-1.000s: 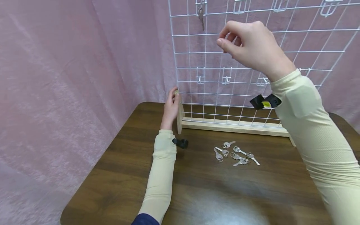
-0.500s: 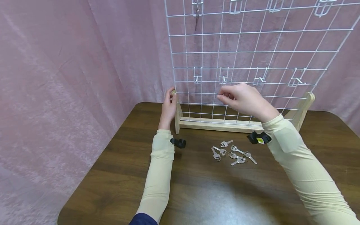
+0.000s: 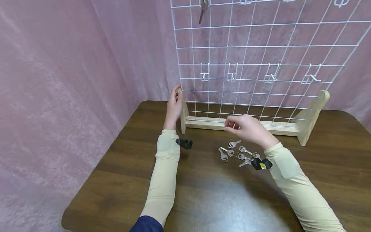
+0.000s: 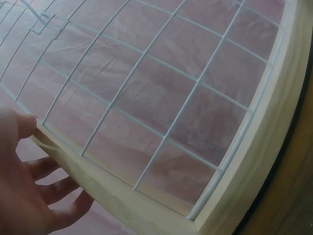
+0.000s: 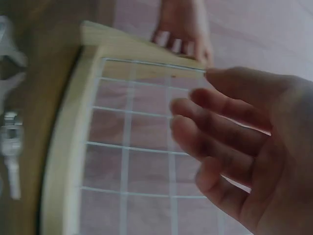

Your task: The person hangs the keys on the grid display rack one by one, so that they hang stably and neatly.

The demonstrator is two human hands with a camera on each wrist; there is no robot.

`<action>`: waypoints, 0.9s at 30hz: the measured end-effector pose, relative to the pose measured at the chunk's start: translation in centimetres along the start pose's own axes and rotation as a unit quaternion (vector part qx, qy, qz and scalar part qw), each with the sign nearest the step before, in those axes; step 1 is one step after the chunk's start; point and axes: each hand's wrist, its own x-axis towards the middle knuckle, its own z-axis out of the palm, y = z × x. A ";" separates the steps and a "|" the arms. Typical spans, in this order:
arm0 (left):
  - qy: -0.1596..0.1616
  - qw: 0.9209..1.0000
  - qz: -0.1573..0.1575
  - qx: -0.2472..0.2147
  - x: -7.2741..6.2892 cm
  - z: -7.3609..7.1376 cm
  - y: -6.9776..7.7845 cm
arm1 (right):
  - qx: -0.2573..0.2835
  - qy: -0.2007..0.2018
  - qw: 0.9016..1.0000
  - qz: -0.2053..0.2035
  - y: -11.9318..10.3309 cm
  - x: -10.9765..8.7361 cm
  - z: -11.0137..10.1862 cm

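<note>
At the left end of a white wire grid rack, my left hand [image 3: 174,108] grips the wooden side post [image 3: 184,120]. In the left wrist view its thumb lies on one side of the post [image 4: 93,178] and its fingers on the other. My right hand [image 3: 246,128], fingers loosely bent and holding nothing, hovers in front of the rack's wooden base bar [image 3: 203,124]. Below it several silver keys [image 3: 223,155] with small rings lie on the table. One key [image 3: 204,8] hangs at the grid's upper left. The right wrist view shows my right hand [image 5: 244,127] empty.
White hooks [image 3: 232,76] are fixed along a lower row of the wire grid [image 3: 232,46], with more at the top edge of the head view. The right wooden post [image 3: 314,116] stands on the brown table [image 3: 121,180]. A pink curtain [image 3: 87,80] hangs behind.
My right hand has come down from high in front of the grid to just above the keys. My left hand stays on the post. The head view has shifted slightly.
</note>
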 end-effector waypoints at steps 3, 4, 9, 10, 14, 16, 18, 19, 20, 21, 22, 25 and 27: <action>0.009 1.000 0.009 0.004 0.3 0.3 -0.2 | 0.017 -0.053 0.998 -0.013 0.9 -0.6 1.2; 0.009 1.000 0.009 0.005 0.3 0.3 -0.1 | 0.024 -0.074 0.997 -0.015 1.2 -0.8 1.5; 0.005 1.000 0.009 0.011 0.2 0.4 0.0 | 0.026 -0.138 0.990 -0.016 2.9 -1.3 3.2; 0.004 1.000 0.008 0.012 0.2 0.4 -0.1 | 0.020 -0.143 0.989 -0.013 3.1 -1.3 3.4; 0.002 1.000 0.001 0.016 0.0 0.3 -0.3 | 0.002 -0.150 0.989 -0.010 3.7 -1.5 4.4; 0.003 1.000 -0.002 0.020 -0.1 0.3 -0.3 | -0.005 -0.155 0.988 -0.015 3.9 -1.6 4.9; 0.005 1.000 0.000 0.023 -0.1 0.3 -0.3 | -0.008 -0.162 0.987 -0.014 4.0 -1.6 5.3; 0.005 1.000 0.000 0.024 -0.1 0.3 -0.3 | -0.009 -0.167 0.986 -0.015 4.1 -1.6 5.4; 0.005 1.000 0.000 0.026 -0.1 0.3 -0.3 | -0.011 -0.172 0.985 -0.015 4.1 -1.6 5.6; 0.007 1.000 0.002 0.027 -0.1 0.3 -0.3 | -0.012 -0.178 0.984 -0.010 4.1 -1.5 5.7; 0.007 1.000 0.001 0.028 -0.1 0.3 -0.3 | -0.013 -0.182 0.983 -0.009 4.1 -1.5 5.8; 0.011 0.999 0.000 0.031 -0.1 0.3 -0.3 | -0.015 -0.192 0.981 -0.002 4.0 -1.4 5.9; 0.013 0.999 0.002 0.032 -0.1 0.2 -0.4 | -0.017 -0.196 0.981 0.005 3.9 -1.5 5.9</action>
